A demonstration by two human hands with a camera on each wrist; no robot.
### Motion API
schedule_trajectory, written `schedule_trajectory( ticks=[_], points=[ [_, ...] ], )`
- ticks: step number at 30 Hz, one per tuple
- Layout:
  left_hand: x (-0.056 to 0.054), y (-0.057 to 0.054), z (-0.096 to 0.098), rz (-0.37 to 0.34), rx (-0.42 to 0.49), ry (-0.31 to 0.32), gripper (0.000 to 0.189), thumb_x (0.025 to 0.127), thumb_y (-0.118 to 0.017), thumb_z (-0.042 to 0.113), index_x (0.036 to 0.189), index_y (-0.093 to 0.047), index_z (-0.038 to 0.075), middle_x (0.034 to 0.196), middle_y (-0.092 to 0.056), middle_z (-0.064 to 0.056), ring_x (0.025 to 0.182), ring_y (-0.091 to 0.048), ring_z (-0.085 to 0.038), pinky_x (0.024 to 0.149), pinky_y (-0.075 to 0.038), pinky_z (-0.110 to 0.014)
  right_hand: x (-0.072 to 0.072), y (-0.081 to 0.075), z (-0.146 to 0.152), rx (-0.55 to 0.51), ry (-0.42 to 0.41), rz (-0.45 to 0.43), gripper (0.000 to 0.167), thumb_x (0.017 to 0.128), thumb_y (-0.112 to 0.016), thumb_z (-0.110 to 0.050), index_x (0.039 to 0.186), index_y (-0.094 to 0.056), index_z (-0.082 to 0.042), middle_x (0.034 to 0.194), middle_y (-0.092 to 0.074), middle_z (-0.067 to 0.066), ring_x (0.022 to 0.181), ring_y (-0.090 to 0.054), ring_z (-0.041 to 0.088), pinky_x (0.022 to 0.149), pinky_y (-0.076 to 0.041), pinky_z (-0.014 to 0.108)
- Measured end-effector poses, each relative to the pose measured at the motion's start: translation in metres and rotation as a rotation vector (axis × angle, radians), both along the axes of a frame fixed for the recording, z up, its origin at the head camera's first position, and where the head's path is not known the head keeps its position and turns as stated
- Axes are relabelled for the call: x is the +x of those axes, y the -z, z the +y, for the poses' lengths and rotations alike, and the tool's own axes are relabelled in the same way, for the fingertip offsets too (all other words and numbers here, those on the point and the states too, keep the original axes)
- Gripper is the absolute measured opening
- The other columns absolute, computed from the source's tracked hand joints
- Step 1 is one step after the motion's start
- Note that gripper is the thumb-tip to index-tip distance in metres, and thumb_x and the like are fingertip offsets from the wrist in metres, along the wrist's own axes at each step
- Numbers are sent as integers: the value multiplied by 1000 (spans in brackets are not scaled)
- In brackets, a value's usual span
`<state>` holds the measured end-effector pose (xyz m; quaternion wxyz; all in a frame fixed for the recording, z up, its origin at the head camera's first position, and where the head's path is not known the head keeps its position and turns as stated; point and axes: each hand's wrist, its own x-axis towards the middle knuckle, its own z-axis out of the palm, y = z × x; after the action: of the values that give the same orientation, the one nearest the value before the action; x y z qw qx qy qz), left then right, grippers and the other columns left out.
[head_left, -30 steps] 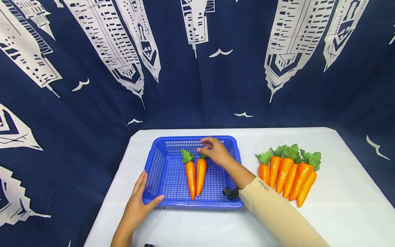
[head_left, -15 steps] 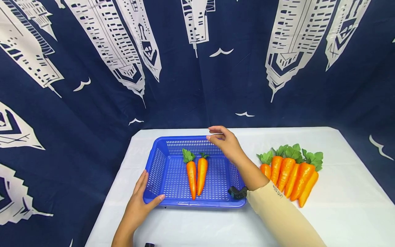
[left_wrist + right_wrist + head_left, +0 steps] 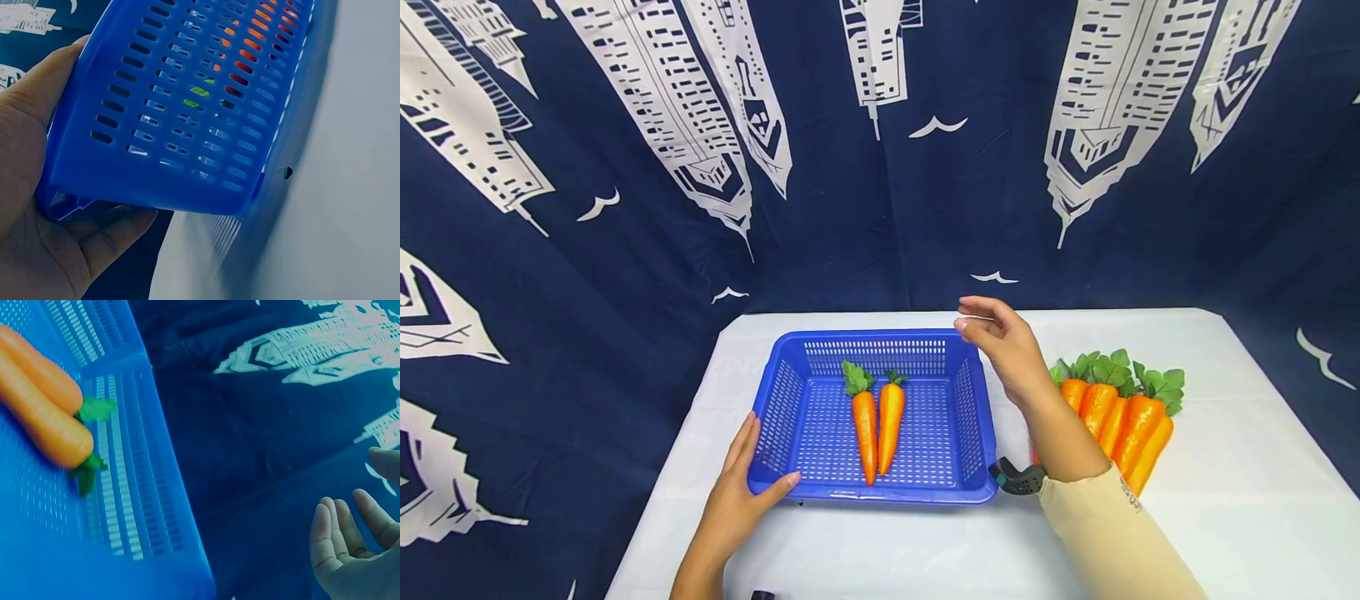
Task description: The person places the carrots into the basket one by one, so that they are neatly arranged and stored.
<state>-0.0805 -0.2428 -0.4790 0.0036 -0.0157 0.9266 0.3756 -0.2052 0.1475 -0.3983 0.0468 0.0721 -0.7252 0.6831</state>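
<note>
A blue plastic basket (image 3: 872,495) with slotted walls stands on the white table, holding two leafy-topped carrots (image 3: 865,429) side by side, tips toward the front. My left hand (image 3: 733,500) grips the basket's front left corner, thumb over the front rim and fingers along the left side. In the left wrist view that hand (image 3: 37,144) lies against the rim, carrots showing through the slots. My right hand (image 3: 1006,346) is raised past the basket's back right corner, fingers loosely bent with nothing between them; in the right wrist view the hand (image 3: 356,550) is apart from the basket.
Several more carrots (image 3: 1138,429) lie side by side on the table (image 3: 1240,450) to the right, partly hidden by my right forearm. A dark blue printed curtain (image 3: 887,217) hangs behind the table. A small black object (image 3: 763,595) shows at the bottom edge.
My right hand has moved from above the carrots in the basket up and right, past its right rim. The left hand, basket and carrots have stayed in place.
</note>
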Motion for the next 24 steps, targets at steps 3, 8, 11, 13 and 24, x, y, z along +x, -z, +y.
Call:
schedule_trajectory(
  ticks=[3, 8, 11, 13, 24],
  points=[
    [1, 0, 0, 4, -1, 0, 106, 85, -78, 50, 164, -14, 21, 172, -4, 9, 157, -14, -39, 119, -21, -70, 5, 3, 11, 12, 37, -19, 50, 98, -68, -27, 141, -54, -7, 132, -60, 1, 112, -64, 3, 94, -52, 12],
    [1, 1, -1, 12, 6, 1, 106, 85, -79, 50, 164, -14, 22, 172, -4, 9, 157, -15, -39, 119, -22, -70, 13, 12, 27, 35, 117, -82, 53, 96, -70, -31, 142, -54, -10, 128, -62, -4, 111, -63, 0, 92, -51, 10],
    [1, 1, -1, 13, 14, -9, 107, 84, -79, 50, 164, -13, 24, 172, -5, 10, 157, -14, -39, 118, -21, -71, 17, 20, 35, 53, 167, -110, 55, 95, -71, -32, 143, -55, -11, 125, -62, -8, 110, -62, -2, 91, -50, 10],
    [0, 1, -1, 17, 20, -14, 108, 83, -80, 50, 164, -13, 26, 172, -5, 10, 157, -14, -39, 118, -21, -71, 19, 25, 39, 67, 198, -118, 54, 95, -71, -33, 143, -55, -12, 124, -62, -10, 109, -62, -3, 91, -50, 9],
    [0, 1, 0, 7, 20, -20, 110, 82, -81, 50, 164, -11, 29, 172, -6, 9, 157, -15, -40, 117, -23, -72, 41, 43, 69, 197, 244, -195, 62, 97, -66, -42, 150, -47, -16, 143, -56, 7, 116, -58, -4, 90, -48, 5]
  ],
)
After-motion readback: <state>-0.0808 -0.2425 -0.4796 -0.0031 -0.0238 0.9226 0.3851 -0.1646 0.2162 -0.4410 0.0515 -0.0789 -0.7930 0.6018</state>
